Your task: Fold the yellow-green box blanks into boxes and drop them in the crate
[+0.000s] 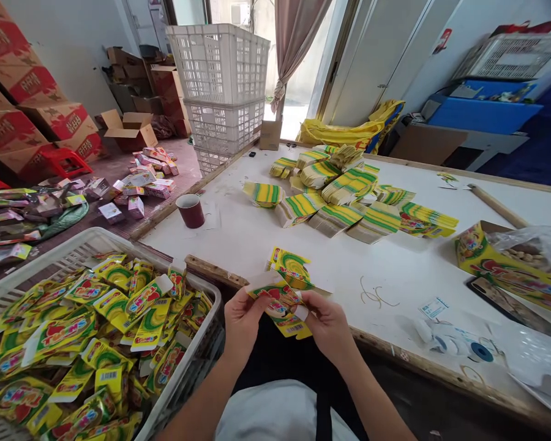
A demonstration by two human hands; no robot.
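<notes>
Between my two hands, over the table's front edge, is a yellow, green and red printed carton (284, 300). My left hand (244, 315) pinches its left side with the thumb on top. On the other side, my right hand (324, 318) grips the carton near its right end, and white tape or wrapping shows on its fingers. Just beyond them another printed carton (291, 266) lies on the table edge. To my left, a white plastic crate (218, 300) holds a heap of similar yellow cartons (68, 331).
Bundles of flat cartons (344, 184) are piled on the white table (239, 242). A dark red mug (191, 211) stands at left; rubber bands (376, 294), an open box (509, 263) and a tape roll (480, 352) lie right. Stacked crates (220, 67) rise behind.
</notes>
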